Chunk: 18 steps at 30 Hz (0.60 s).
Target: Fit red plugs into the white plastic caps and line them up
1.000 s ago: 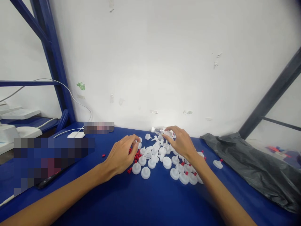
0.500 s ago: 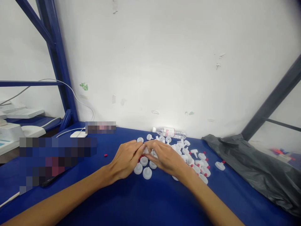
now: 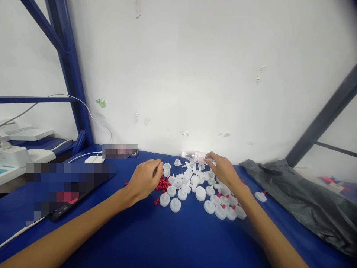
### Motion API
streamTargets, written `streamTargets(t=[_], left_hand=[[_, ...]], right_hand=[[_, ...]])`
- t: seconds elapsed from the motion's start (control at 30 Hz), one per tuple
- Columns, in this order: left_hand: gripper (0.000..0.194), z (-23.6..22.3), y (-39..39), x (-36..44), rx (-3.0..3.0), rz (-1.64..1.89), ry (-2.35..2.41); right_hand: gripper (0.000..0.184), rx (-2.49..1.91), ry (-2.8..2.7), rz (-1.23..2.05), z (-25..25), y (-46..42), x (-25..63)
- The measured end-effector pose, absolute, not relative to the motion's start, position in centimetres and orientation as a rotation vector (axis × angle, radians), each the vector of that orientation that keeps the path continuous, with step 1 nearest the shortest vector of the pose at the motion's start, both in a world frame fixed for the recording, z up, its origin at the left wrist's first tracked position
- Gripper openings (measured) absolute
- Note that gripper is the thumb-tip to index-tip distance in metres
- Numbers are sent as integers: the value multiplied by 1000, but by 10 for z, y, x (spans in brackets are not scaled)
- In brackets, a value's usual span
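Observation:
My left hand (image 3: pixel 146 179) is curled closed just left of a pile of small red caps (image 3: pixel 163 184); what it holds, if anything, is hidden. My right hand (image 3: pixel 223 169) reaches over the back of a group of white plastic funnel-shaped pieces (image 3: pixel 182 193). Its fingers are bent and slightly apart, with nothing visible between them, near a white piece (image 3: pixel 201 166) and in front of a clear bottle (image 3: pixel 192 155). Right of the group, several white pieces carry red caps on their stems, such as the capped piece (image 3: pixel 231 213); my right forearm covers part of them.
A dark grey plastic sheet (image 3: pixel 301 201) lies on the right of the blue table (image 3: pixel 167 242). At the left are a black device (image 3: pixel 60 212), partly blurred out, a white box (image 3: pixel 95 159) and cables. Blue frame posts (image 3: pixel 71 74) stand before the white wall.
My hands, together over the white pieces before, have come apart. The right has moved right and back toward the bottle; the left has shifted slightly left, uncovering the red caps.

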<state>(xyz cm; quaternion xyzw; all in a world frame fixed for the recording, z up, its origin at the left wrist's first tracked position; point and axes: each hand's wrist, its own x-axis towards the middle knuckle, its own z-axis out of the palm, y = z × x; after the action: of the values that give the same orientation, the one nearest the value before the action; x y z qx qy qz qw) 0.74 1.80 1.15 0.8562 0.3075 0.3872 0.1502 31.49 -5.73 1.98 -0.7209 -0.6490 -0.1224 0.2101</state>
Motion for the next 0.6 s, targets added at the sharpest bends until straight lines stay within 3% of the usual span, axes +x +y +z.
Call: streamTargets(t=[0.23,0.43,0.6], left_hand=[[22,-9,22,12,2723,829,948],[25,-12,24,12,2722,802,924],[32,-9,26,13,2729,852,918]], right_hand=[[39,-2056,-1872,-219,18,-59,327],[36,-2180,-1841,-263,26,-61,330],[31,-2511,-1492,-433,39,-76,354]])
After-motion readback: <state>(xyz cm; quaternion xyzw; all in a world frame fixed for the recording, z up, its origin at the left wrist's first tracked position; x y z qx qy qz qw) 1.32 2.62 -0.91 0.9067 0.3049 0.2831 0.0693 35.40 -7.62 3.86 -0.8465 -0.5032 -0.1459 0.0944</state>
